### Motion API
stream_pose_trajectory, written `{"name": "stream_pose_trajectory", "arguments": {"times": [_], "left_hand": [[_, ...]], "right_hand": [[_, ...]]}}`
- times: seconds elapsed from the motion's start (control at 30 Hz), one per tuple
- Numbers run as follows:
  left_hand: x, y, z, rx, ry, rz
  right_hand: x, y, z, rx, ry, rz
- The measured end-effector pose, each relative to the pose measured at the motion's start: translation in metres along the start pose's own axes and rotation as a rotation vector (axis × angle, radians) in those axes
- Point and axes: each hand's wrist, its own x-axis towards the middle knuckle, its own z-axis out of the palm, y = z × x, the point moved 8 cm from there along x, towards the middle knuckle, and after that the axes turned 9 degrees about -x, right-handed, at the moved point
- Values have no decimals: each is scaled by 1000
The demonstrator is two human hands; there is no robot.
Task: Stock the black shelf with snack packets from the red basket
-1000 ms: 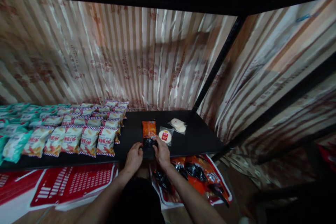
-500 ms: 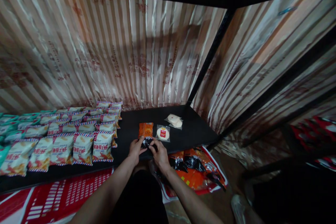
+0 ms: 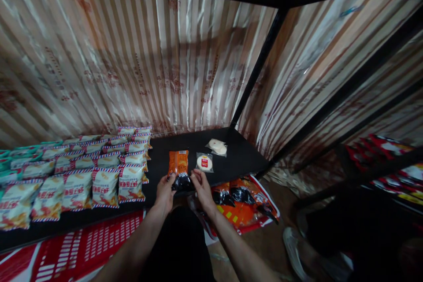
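Orange-and-black packet (image 3: 178,165) sits near the front edge of a black shelf (image 3: 239,163), to the left of the round packet with a red label (image 3: 205,162), which serves here as landmark. Its long axis runs away from the person, orange end far and black end near; whether it lies quite flat or is tipped up a little, I cannot tell. The packet lies between the two hands: the left hand (image 3: 165,191) is at its left edge, farther from the landmark, with the fingers grasping the lower side and the thumb on top. The right hand (image 3: 202,190) is just in front of the landmark, fingers curled at the packet's right edge; whether they pinch it cannot be made out. The left hand has the surer contact, though neither is clearly nearer. A clear packet of pale discs (image 3: 217,146) lies behind and right of the landmark; more orange packs (image 3: 238,207) lie lower down, in front and right of it. Well to its left stand rows of snack bags (image 3: 131,183), whose red characters read 鱼爱上虾 after a less clear first one. The lettering on the red label and on the orange-and-black front is too small to read.
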Motion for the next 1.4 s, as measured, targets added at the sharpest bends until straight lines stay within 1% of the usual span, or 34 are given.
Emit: {"name": "stream_pose_trajectory", "arguments": {"times": [0.1, 0.2, 0.3, 0.37, 0.43, 0.6, 0.77, 0.97, 1.07, 1.2, 1.3, 1.4], "left_hand": [[-7, 1, -6, 7, -18, 11], [-13, 0, -10, 34, -33, 18], [-18, -1, -14, 64, -47, 25], [-20, -2, -17, 71, -54, 28], [-21, -1, -21, 78, -55, 28], [-24, 3, -30, 95, -25, -14], [-30, 8, -32, -49, 27, -26], [-37, 1, -31, -152, 66, -85], [-41, -3, -30, -130, 77, -130], [-48, -2, -24, -86, 63, -149], [-53, 2, -24, -24, 86, -129], [-54, 7, -24, -12, 98, -77]], "right_hand": [[0, 4, 11, 136, -70, 144], [-5, -4, 25, 227, -165, 169], [-9, -12, 38, 266, -247, 191], [-11, -11, 43, 279, -274, 222], [-10, -7, 47, 284, -275, 255], [-9, 3, 52, 302, -219, 269], [-10, 5, 54, 339, -111, 252], [-16, 5, 57, 409, 30, 232], [-22, 7, 59, 439, 76, 237], [-31, 8, 61, 458, 120, 251], [-38, 6, 61, 475, 140, 251], [-44, 2, 62, 508, 125, 264]]}}
